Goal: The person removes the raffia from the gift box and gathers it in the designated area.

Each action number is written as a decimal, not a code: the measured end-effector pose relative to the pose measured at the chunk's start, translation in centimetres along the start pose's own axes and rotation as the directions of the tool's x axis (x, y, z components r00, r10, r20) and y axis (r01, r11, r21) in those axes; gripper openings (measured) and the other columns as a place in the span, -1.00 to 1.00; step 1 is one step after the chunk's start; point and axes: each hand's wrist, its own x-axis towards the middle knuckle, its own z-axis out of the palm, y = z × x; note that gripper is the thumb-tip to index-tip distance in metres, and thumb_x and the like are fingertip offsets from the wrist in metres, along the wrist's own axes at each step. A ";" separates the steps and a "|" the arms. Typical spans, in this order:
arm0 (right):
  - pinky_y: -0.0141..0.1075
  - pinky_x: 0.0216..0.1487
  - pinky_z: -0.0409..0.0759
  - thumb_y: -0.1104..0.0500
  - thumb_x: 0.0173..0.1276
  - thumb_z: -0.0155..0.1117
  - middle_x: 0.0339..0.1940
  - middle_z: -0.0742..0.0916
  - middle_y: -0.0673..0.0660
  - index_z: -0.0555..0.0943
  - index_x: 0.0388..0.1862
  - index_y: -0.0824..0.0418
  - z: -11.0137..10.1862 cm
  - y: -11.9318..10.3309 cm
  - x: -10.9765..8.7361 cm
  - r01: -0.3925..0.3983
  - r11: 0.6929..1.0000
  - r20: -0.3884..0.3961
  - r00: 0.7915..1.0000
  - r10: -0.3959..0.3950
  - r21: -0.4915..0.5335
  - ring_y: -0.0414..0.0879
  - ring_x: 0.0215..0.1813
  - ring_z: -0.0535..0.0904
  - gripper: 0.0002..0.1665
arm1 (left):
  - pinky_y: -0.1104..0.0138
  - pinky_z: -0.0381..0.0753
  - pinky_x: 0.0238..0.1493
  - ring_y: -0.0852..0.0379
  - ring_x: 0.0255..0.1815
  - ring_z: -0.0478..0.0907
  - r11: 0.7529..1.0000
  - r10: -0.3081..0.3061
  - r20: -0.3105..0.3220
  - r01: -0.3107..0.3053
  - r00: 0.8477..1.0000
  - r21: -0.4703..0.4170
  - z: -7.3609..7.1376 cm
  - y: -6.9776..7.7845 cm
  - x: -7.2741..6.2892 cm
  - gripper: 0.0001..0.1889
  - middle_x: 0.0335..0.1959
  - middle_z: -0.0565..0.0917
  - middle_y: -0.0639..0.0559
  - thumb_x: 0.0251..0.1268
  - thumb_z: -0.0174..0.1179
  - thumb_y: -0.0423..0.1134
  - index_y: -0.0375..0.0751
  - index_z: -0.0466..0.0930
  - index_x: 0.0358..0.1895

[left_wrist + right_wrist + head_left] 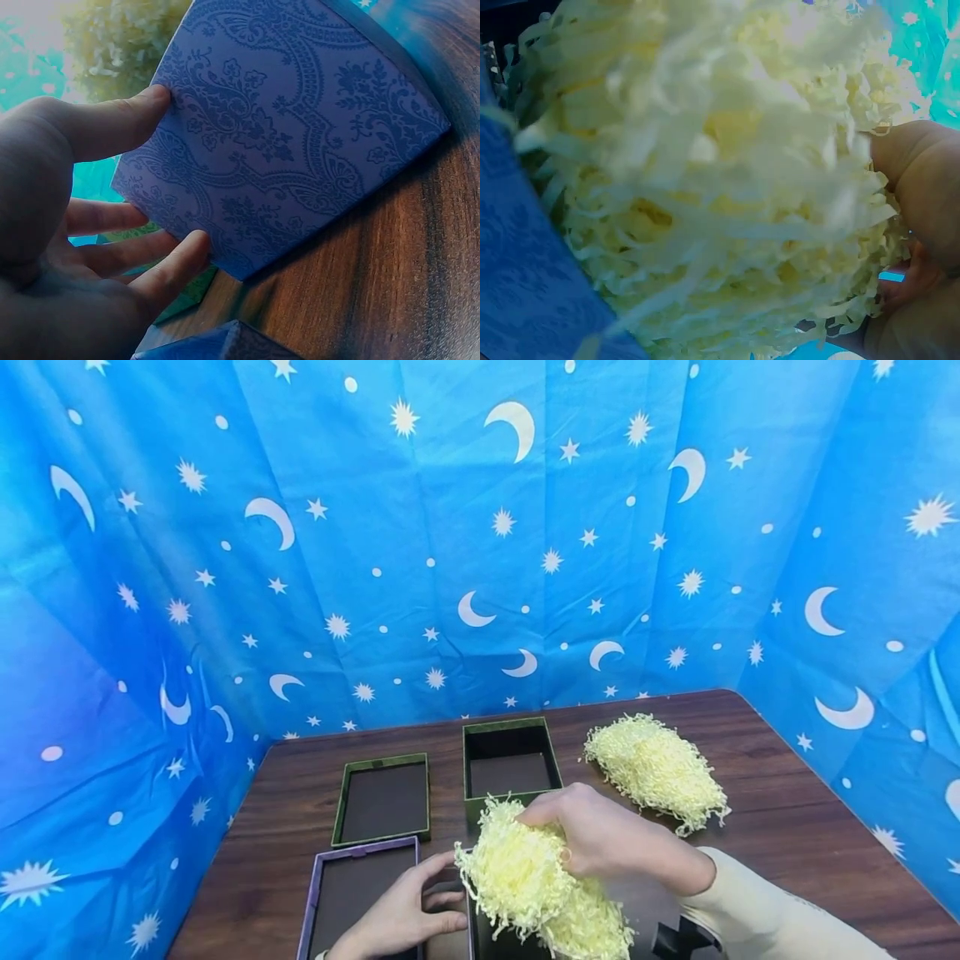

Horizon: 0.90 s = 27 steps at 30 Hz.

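My right hand point(600, 831) grips a large wad of pale yellow shredded paper point(517, 864), which nearly fills the right wrist view. The wad overlaps the purple box in the head view and hides much of it. My left hand point(412, 906) is at the left side of this patterned box point(285, 135). Its thumb tip meets one edge of the box wall and its fingertips lie near another edge, with the fingers spread. Left of that box lies a shallow purple-rimmed lid point(318, 889) with a dark inside, partly behind the left hand.
A green box point(551, 752) with a dark inside stands open at the back. To its left lies a green-rimmed shallow lid point(386, 802). Another pile of yellow shredded paper point(656, 768) rests at the back right of the wooden table point(787, 835). Blue cloth point(450, 527) surrounds the table.
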 end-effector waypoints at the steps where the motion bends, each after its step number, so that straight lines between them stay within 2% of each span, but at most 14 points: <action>1: -0.28 0.10 0.64 0.67 -0.31 -0.04 0.01 0.74 -0.05 0.71 0.01 0.02 -0.2 0.0 0.0 0.005 1.000 -0.014 1.000 -0.005 -0.003 -0.09 0.10 0.65 -0.07 | 0.32 0.63 0.10 -0.26 0.22 0.50 1.000 0.015 -0.003 -0.015 1.000 0.011 -0.1 0.0 0.0 -0.05 0.43 0.10 -0.51 0.19 0.38 -0.23 -0.54 -0.05 0.47; 8: -0.21 0.07 0.67 0.69 -0.34 -0.06 -0.01 0.75 0.05 0.70 0.03 0.12 -1.5 0.0 -0.9 -0.005 1.000 -0.077 0.997 0.005 -0.005 0.00 0.07 0.67 -0.08 | 0.28 0.59 0.16 -0.18 0.24 0.51 1.000 -0.002 0.004 0.002 1.000 0.014 -0.1 -0.2 0.1 -0.12 0.45 0.14 -0.42 0.18 0.39 -0.15 -0.32 0.09 0.48; 12: -0.18 0.07 0.67 0.69 -0.35 -0.06 0.01 0.74 0.05 0.69 0.04 0.11 -2.0 0.2 -1.4 -0.025 1.000 -0.105 0.994 0.025 0.008 0.01 0.08 0.66 -0.07 | 0.28 0.59 0.17 -0.16 0.23 0.52 1.000 0.024 0.014 -0.025 1.000 0.009 -0.2 -0.3 0.1 -0.13 0.42 0.16 -0.45 0.20 0.37 -0.18 -0.38 0.07 0.48; 16: -0.15 0.03 0.69 0.68 -0.36 -0.04 0.00 0.74 0.08 0.69 0.05 0.12 -2.7 0.5 -2.1 -0.035 0.999 -0.135 0.990 0.033 -0.014 0.04 0.06 0.67 -0.07 | 0.29 0.57 0.19 -0.25 0.25 0.47 0.999 0.032 0.020 -0.031 0.999 -0.012 -0.2 -0.3 0.2 -0.14 0.39 0.18 -0.49 0.21 0.36 -0.21 -0.41 0.06 0.47; 22: -0.04 0.06 0.66 0.67 -0.37 -0.05 0.01 0.74 0.18 0.68 0.03 0.24 -3.9 1.0 -3.1 -0.068 0.997 -0.197 0.979 0.059 -0.038 0.16 0.07 0.66 -0.12 | 0.30 0.57 0.19 -0.39 0.28 0.39 0.999 0.036 0.016 -0.035 0.999 -0.026 -0.2 -0.4 0.2 -0.14 0.37 0.21 -0.50 0.20 0.37 -0.19 -0.39 0.08 0.47; 27: -0.01 0.07 0.64 0.67 -0.36 -0.04 0.03 0.73 0.22 0.66 0.06 0.30 -4.4 1.3 -4.0 -0.105 0.993 -0.225 0.970 0.090 -0.056 0.19 0.08 0.66 -0.12 | 0.28 0.56 0.21 -0.42 0.28 0.37 0.999 0.052 0.017 -0.051 0.999 -0.014 -0.2 -0.5 0.3 -0.14 0.35 0.23 -0.50 0.20 0.37 -0.19 -0.40 0.09 0.46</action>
